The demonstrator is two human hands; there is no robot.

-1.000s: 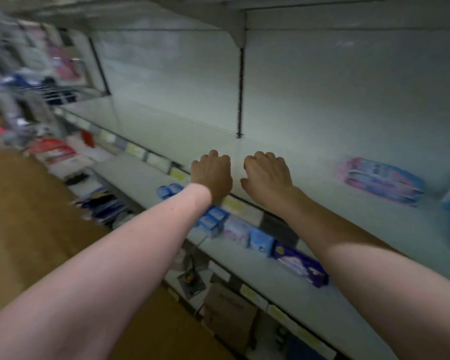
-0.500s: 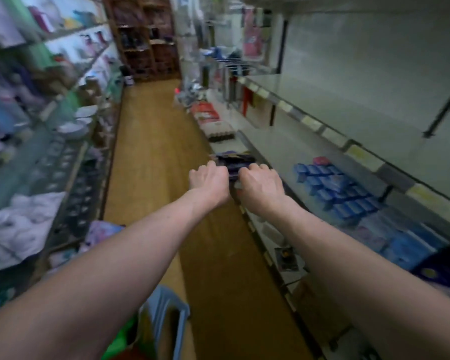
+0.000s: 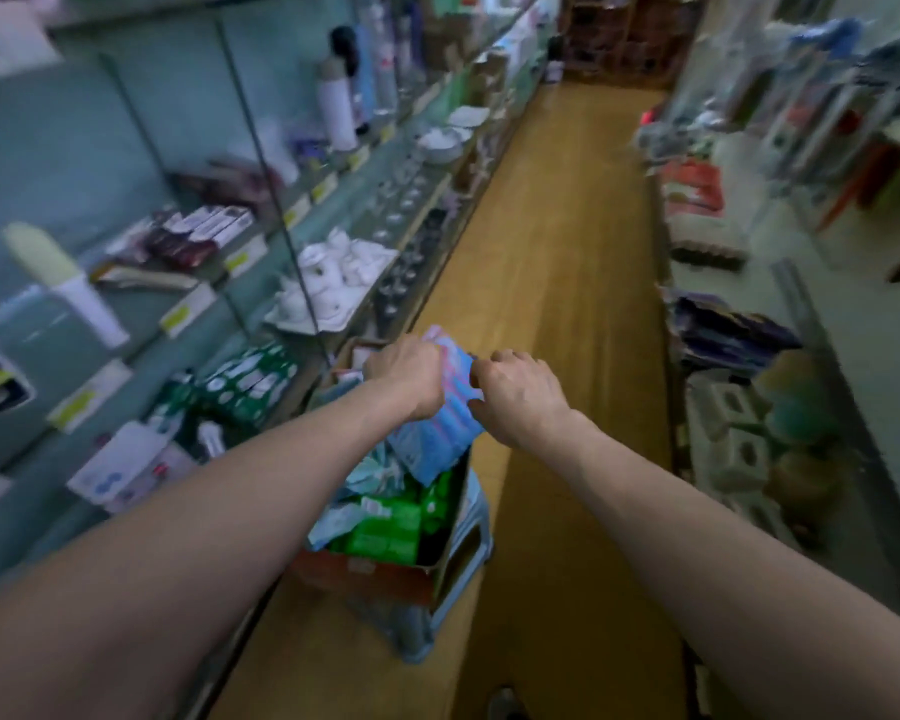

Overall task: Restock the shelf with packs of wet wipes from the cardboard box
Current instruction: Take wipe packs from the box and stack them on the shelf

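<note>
In the head view, the open brown cardboard box (image 3: 370,571) sits on a pale blue plastic stool (image 3: 466,556) in the middle of a shop aisle, and everything else is placed from it. Directly above the box's far end, both bare hands hold a soft pale blue and pink pack of wet wipes (image 3: 440,426), lifted clear of the box and tilted; motion blur hides whether it is one pack or several pressed together. The left hand (image 3: 406,374) grips the pack's upper left part with its fingers curled over the edge, and the right hand (image 3: 520,397) grips its right side, fingers bent down around it, knuckles toward the camera. Inside the box lie green packs (image 3: 385,527) toward the near end and more pale blue packs (image 3: 365,475) just under the held one. Left of the box runs a glass-fronted shelf unit (image 3: 178,314) carrying white ceramic teapots (image 3: 328,283). Beyond and to the right of the box stretches the yellow wooden floor (image 3: 552,241), with a second shelf unit (image 3: 780,283) well apart on the right.
</note>
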